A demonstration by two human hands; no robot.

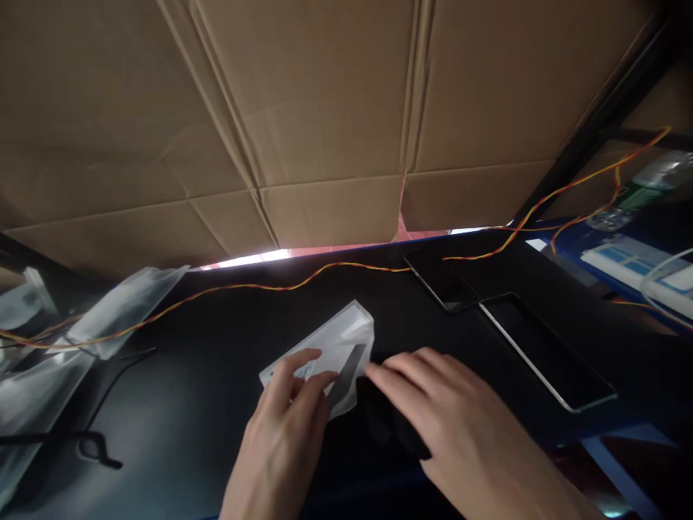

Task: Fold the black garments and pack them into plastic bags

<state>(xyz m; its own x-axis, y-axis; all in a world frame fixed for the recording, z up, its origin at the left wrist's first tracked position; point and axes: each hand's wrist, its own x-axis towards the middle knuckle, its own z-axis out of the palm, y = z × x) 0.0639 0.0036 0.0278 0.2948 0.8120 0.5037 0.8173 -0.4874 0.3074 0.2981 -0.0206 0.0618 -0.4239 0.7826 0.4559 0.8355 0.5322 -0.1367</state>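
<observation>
A small white translucent bag (346, 325) with a dark grey strip showing on it lies at the middle of the black table (216, 310). My left hand (289, 412) rests on the bag's lower left part, its fingers bent and spaced apart. At the bag's right edge, the fingertips of my right hand (433, 397) touch the plastic, with the fingers held together. Something black shows beneath my right palm, too dark to make out. Two dark phones, one farther back (444, 282) and one nearer (546, 350), lie to the right.
Cardboard (325, 108) stands behind the table. A twisted red and yellow wire (281, 288) runs along the back. Clear plastic bags (130, 303) and black-framed glasses (94, 444) lie at the left. A plastic bottle (639, 191) and a white box (633, 263) are at the right.
</observation>
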